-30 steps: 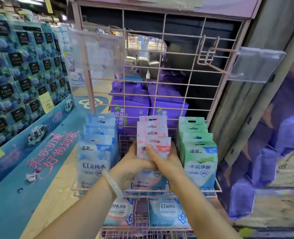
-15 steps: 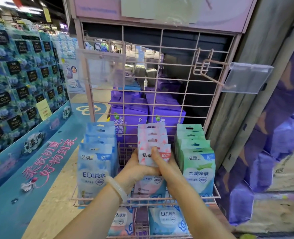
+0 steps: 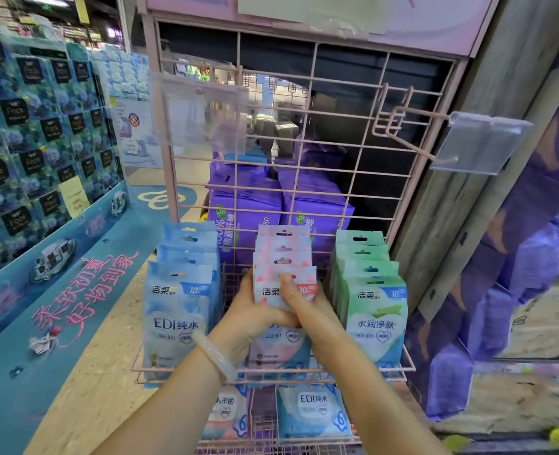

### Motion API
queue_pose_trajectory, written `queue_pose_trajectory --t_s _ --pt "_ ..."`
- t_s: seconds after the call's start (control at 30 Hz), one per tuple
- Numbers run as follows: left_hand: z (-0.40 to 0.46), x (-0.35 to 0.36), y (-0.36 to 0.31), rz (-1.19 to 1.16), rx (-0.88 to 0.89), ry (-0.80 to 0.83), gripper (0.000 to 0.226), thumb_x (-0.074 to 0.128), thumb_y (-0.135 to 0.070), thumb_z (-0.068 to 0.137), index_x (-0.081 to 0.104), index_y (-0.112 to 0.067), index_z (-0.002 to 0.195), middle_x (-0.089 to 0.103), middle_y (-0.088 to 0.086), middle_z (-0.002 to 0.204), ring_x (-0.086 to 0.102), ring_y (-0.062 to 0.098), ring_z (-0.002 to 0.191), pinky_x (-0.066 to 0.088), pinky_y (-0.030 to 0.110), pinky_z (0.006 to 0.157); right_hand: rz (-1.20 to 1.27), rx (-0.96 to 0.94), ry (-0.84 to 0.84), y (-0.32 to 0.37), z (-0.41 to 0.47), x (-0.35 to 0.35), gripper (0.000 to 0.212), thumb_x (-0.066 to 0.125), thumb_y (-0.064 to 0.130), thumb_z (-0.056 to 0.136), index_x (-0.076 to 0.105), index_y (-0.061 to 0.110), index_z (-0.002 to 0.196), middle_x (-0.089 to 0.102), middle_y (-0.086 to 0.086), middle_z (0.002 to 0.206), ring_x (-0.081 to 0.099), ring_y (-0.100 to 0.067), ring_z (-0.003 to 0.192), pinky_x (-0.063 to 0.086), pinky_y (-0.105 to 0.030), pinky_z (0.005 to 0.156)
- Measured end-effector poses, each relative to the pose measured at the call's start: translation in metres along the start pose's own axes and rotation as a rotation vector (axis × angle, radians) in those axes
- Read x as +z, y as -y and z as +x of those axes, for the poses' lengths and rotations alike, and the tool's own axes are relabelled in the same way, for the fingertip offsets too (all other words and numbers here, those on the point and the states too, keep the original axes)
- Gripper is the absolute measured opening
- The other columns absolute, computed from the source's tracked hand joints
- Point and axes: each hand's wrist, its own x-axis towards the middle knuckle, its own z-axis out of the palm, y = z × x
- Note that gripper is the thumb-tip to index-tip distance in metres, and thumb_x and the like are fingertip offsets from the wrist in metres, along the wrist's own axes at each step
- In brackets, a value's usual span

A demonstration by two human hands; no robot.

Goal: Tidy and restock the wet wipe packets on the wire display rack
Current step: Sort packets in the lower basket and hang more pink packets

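Note:
A pink wire display rack [image 3: 363,149] stands in front of me. Three rows of wet wipe packets sit on its shelf: blue packets [image 3: 181,290] at left, pink packets [image 3: 283,254] in the middle, green packets [image 3: 371,290] at right. Both hands hold the front pink packet [image 3: 271,293]. My left hand [image 3: 250,320] grips its left side. My right hand [image 3: 304,307] grips its right side, thumb across the face. A pale bangle sits on the left wrist. The packet's lower half is hidden behind my hands.
A lower shelf holds more packets [image 3: 311,412]. Purple packs [image 3: 245,208] sit behind the grid. An empty hook with a clear tag holder [image 3: 478,142] juts out at upper right, another holder [image 3: 199,116] at upper left. A blue tissue display [image 3: 42,142] stands at left, a purple panel [image 3: 517,274] at right.
The camera has tilted up a little, so the rack sits lower in view. Both hands stay on the front pink packet in the middle row, barely shifted.

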Motion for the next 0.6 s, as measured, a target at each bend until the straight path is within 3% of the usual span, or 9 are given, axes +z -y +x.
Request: queue_pose_trajectory --t_s 0.13,0.27,0.37,0.47,0.57,0.6 --pt "0.001 -0.005 0.001 0.022 -0.026 0.004 0.076 0.070 0.021 0.062 0.051 -0.008 0.129 0.068 0.017 0.117 0.066 0.026 0.107 0.052 0.041 0.095 -0.034 0.000 -0.001 0.000 0.002 0.003 0.107 0.066 0.077 0.038 0.044 0.028 0.131 0.065 0.013 0.110 0.065 0.000 0.095 0.051 -0.012 0.070" --pt "-0.001 -0.006 0.003 0.011 -0.067 0.025 0.069 0.073 0.016 0.063 0.055 -0.007 0.125 0.071 0.014 0.112 0.068 0.019 0.097 0.058 0.028 0.079 -0.083 0.039 -0.031 0.008 -0.005 0.005 0.116 0.067 0.075 0.041 0.034 0.022 0.139 0.060 0.003 0.125 0.061 -0.014 0.109 0.050 -0.027 0.090" --pt "-0.008 -0.005 0.004 0.028 -0.072 -0.042 0.089 0.082 0.008 0.052 0.046 -0.004 0.132 0.066 0.018 0.118 0.065 0.027 0.105 0.054 0.040 0.089 -0.169 0.040 -0.133 0.014 -0.020 0.006 0.093 0.069 0.057 0.067 0.027 0.021 0.143 0.053 0.000 0.136 0.053 -0.018 0.122 0.046 -0.032 0.098" --pt "-0.033 -0.004 0.015 0.317 0.078 -0.167 0.110 0.082 -0.024 0.049 0.027 -0.013 0.143 0.054 0.009 0.134 0.055 0.027 0.121 0.046 0.044 0.102 -0.239 -0.102 -0.209 0.011 -0.055 0.006 0.066 0.065 0.050 0.076 0.035 0.033 0.132 0.056 0.013 0.130 0.053 -0.006 0.119 0.043 -0.024 0.098" --pt "-0.075 -0.003 0.044 0.734 0.405 -0.251 0.102 0.076 -0.030 0.067 0.017 -0.016 0.149 0.021 -0.005 0.152 0.027 0.020 0.143 0.022 0.031 0.115 -0.425 -0.225 -0.279 -0.012 -0.098 0.007 0.075 0.056 0.052 0.080 0.018 0.035 0.141 0.023 0.018 0.149 0.020 0.002 0.140 0.017 -0.021 0.114" --pt "-0.084 -0.004 0.055 0.926 0.510 -0.254 0.100 0.079 -0.030 0.061 0.028 -0.011 0.145 0.026 0.001 0.151 0.033 0.024 0.140 0.024 0.036 0.113 -0.599 -0.248 -0.255 -0.023 -0.107 0.007 0.074 0.049 0.057 0.080 0.009 0.037 0.140 0.008 0.017 0.153 0.004 -0.001 0.144 0.007 -0.023 0.116"
